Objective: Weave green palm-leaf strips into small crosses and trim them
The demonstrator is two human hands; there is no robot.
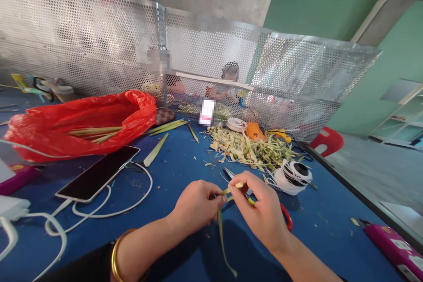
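Observation:
Both my hands meet low over the blue table (pixel 178 172). My left hand (pixel 194 206) is closed, pinching a thin green leaf strip (pixel 220 233) whose loose end hangs down toward me. My right hand (pixel 261 209) is closed too, pinching the strip's upper part between thumb and forefinger. A gold bangle (pixel 116 255) sits on my left wrist. Under my right hand lie scissors with red handles (pixel 287 217), partly hidden.
A red plastic bag (pixel 82 119) with green leaf stalks lies at left. A phone (pixel 99 174) on a white cable sits nearby. A heap of leaf scraps (pixel 251 147) and a white string spool (pixel 292 176) lie ahead. A perforated metal screen (pixel 99 39) backs the table; people sit behind it.

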